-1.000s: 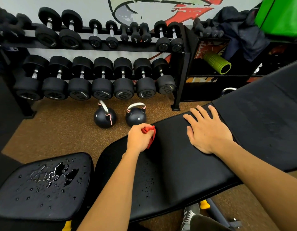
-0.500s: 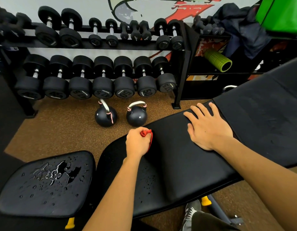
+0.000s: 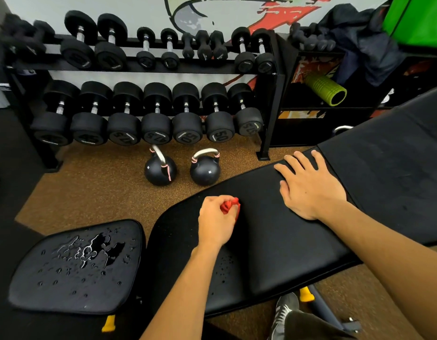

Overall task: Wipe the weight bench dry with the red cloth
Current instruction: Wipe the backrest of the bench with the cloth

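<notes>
Red cloth sits mostly hidden inside the gripping left hand.

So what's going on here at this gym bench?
A person is drying a weight bench. Their left hand grips a bunched-up red cloth and presses it on the long black pad. The right hand lies flat on the same pad farther along, fingers spread. A few droplets show on that pad near the left wrist. The separate seat pad to the left holds a puddle and scattered drops, not yet wiped.
</notes>
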Motion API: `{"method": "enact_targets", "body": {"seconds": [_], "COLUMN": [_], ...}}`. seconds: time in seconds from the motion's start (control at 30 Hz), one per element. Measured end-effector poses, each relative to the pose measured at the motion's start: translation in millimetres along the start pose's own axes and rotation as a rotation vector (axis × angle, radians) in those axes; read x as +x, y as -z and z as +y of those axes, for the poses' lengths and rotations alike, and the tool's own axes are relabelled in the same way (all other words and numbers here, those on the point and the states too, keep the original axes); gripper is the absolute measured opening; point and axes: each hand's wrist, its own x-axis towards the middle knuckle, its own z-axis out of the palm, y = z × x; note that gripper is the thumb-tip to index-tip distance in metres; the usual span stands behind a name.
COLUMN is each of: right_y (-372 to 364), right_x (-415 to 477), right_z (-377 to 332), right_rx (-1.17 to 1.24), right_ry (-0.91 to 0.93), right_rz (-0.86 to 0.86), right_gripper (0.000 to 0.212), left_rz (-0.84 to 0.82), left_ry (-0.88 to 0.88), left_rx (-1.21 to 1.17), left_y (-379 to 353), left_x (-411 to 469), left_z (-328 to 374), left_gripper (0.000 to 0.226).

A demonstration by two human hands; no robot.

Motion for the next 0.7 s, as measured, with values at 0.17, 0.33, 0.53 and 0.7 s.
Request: {"method": "enact_targets", "body": {"seconds": [0.17,0.33,0.53,0.7], "right_y": [0.2,2.6,3.1,0.8], "right_x": [0.7,0.2,0.3,0.8], "right_z": [0.0,0.2,-1.1,-0.1], "right_rx": [0.007,0.012,0.018,0.022], "right_ry": [0.003,0.002,0.003,0.005], "right_rz": [-0.007,-0.014,-0.019,-0.017], "right_gripper": [0.073,0.072,0.072,0.072], "left_rz": [-0.1,-0.027,-0.147,-0.063], "left_ry": [-0.02,0.007,-0.061,-0.004], "left_rx": [0.107,0.106,0.116,0.12], "left_y": [22.6,11.1,19.9,16.8], "left_x": [-8.4,-7.3,-28.2,-22.4], "left_z": [-13.8,1.9,-10.3,0.3], "left_gripper": [0.015,0.014,0.015,0.011]}}
